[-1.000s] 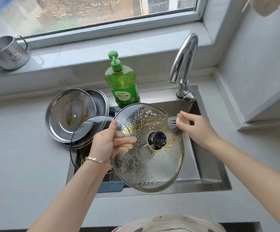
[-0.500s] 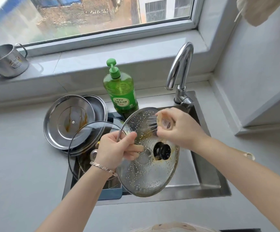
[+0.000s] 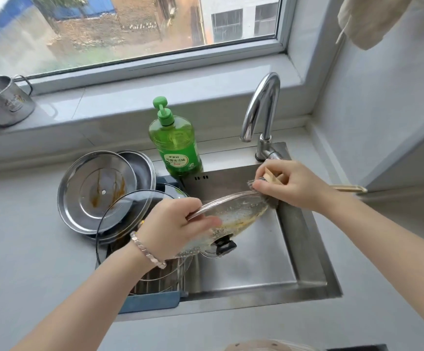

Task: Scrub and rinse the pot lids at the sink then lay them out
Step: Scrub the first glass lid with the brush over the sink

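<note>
- Two hands work over the sink (image 3: pixel 256 269); left hand (image 3: pixel 172 226) grasps the tilted glass lid (image 3: pixel 233 211) by its rim.
- Right hand (image 3: pixel 294 183) clenches the brush (image 3: pixel 271 201); bristles touch the lid's rim at 2 o'clock.
- Stained steel lid (image 3: pixel 96 191) lies at the sink's 9 o'clock.

Item 1: green soap bottle (image 3: pixel 175 138) at the sink's back edge. I see a front label (image 3: pixel 178 162), white and green, with a line of Chinese characters too soft for me to read with certainty.
Item 2: steel mug (image 3: pixel 0 105) on the windowsill. I see a small coloured print on its side, illegible.
</note>
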Demonstrator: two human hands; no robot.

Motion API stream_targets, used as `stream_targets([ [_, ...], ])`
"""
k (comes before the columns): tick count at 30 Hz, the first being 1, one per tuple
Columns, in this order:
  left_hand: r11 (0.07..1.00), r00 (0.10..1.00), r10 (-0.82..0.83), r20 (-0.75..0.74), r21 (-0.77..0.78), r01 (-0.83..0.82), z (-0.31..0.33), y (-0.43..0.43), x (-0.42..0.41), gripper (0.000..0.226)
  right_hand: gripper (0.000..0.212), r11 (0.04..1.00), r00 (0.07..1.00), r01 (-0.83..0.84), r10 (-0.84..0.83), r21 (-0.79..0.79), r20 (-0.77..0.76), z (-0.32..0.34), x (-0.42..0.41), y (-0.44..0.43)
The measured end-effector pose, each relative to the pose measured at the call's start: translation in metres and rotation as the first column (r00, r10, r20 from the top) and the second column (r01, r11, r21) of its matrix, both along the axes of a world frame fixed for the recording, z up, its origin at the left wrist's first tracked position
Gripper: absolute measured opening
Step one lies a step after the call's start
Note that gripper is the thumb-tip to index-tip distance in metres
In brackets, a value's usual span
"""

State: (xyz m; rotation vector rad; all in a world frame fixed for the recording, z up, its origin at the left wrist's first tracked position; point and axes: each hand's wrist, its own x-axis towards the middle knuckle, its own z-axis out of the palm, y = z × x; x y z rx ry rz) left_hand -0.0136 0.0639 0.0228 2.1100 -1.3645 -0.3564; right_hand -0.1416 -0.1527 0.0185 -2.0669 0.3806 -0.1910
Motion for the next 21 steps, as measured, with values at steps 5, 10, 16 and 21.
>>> stream_targets([
  [5, 0.999, 0.993, -0.023, -0.116, 0.024, 0.026, -0.006, 0.008, -0.009, 0.070, 0.025, 0.974, 0.970, -0.167, 0.190, -0.154, 0.151, 0.002, -0.001, 0.027],
  [10, 0.999, 0.976, -0.002, -0.217, -0.035, -0.006, -0.006, 0.010, -0.010, 0.082, 0.028, 0.997, 0.983, -0.079, 0.081, -0.021, 0.165, -0.012, -0.004, 0.020],
  [16, 0.982, 0.891, 0.003, -0.454, -0.165, -0.087, -0.002, 0.030, -0.003, 0.044, 0.025, 0.936, 0.996, -0.023, -0.008, 0.351, 0.085, -0.036, -0.028, 0.014],
  [21, 0.992, 0.866, 0.045, -0.497, -0.080, -0.098, -0.003, 0.033, 0.006, 0.075, 0.024, 0.932, 0.980, -0.157, 0.107, 0.328, 0.166, -0.007, -0.029, 0.018],
])
